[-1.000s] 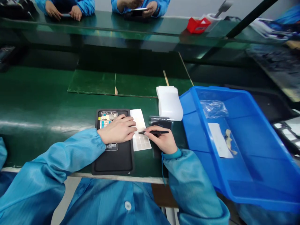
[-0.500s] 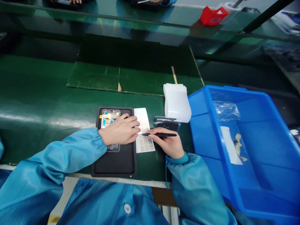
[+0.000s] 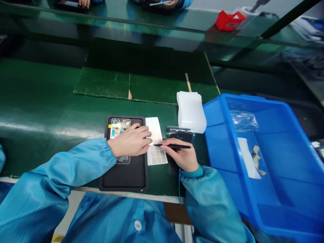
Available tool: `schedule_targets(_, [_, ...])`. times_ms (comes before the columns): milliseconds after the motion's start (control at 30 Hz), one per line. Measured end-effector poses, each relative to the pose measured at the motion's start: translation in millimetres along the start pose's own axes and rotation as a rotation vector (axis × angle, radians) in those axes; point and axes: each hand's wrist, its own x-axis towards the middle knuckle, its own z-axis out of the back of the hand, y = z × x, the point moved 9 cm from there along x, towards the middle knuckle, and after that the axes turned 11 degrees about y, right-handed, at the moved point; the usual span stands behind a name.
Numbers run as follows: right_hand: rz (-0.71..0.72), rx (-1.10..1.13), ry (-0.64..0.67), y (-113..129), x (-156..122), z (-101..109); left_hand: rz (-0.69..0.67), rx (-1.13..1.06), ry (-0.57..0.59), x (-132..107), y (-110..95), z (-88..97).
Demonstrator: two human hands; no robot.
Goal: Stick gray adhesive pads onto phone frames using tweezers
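My right hand (image 3: 181,156) grips black tweezers (image 3: 174,146) like a pen, their tip pointing left over a white sheet of small pale stickers (image 3: 159,156). Palm down, my left hand (image 3: 131,140) reaches across a black tray (image 3: 124,179); its fingers are apart, with the fingertips at the sheet's left edge beside the tweezer tip. Under that hand and wrist, an opened phone (image 3: 120,124) with bare circuit boards lies in the tray, its middle hidden. Whether a sticker is at the tweezer tip is too small to tell.
A blue bin (image 3: 227,158) with clear plastic and paper scraps stands on the right. Behind my right hand lie a dark, film-wrapped object (image 3: 181,134) and a curled white sheet (image 3: 191,111). A red holder (image 3: 229,21) and other people's hands (image 3: 84,3) are across the bench.
Both hands, the tweezers and the sheet stay almost in place. The whole view has shifted very slightly.
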Motion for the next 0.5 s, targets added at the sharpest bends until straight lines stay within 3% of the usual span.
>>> schedule_targets(267, [-0.066, 0.064, -0.14, -7.9, -7.2, 10.9, 0.002, -0.013, -0.015, -0.3, 1.0, 0.1])
schedule_targets(500, [-0.042, -0.043, -0.039, 0.7, 0.2, 0.6, 0.003, -0.011, -0.032, -0.8, 2.7, -2.0])
